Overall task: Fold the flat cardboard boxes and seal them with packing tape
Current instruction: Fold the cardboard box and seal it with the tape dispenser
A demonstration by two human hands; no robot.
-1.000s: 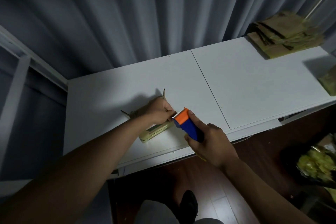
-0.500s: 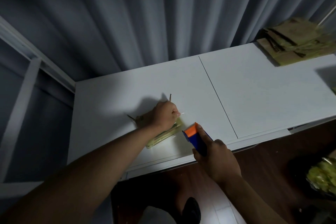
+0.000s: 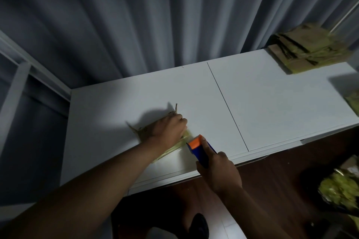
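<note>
A small brown cardboard box [image 3: 144, 131] stands on the white table [image 3: 272, 106] near its front edge, with flaps sticking up at its far corners. My left hand [image 3: 170, 129] lies on top of the box with curled fingers and hides most of its top. My right hand [image 3: 218, 170] grips a blue and orange tape dispenser [image 3: 200, 147], whose orange toothed end sits at the box's right near corner. Whether the fingers of my left hand pinch tape I cannot tell.
A stack of flat cardboard boxes [image 3: 308, 52] lies at the table's far right corner, and another piece of cardboard [image 3: 354, 101] shows at the right edge. A grey curtain [image 3: 155, 15] hangs behind the table. A dark container of yellowish scraps [image 3: 340, 190] sits on the wooden floor at right.
My right hand pulled the dispenser back from the box toward the table's front edge, then brought it up to the box's right corner again. My left hand stayed on the box.
</note>
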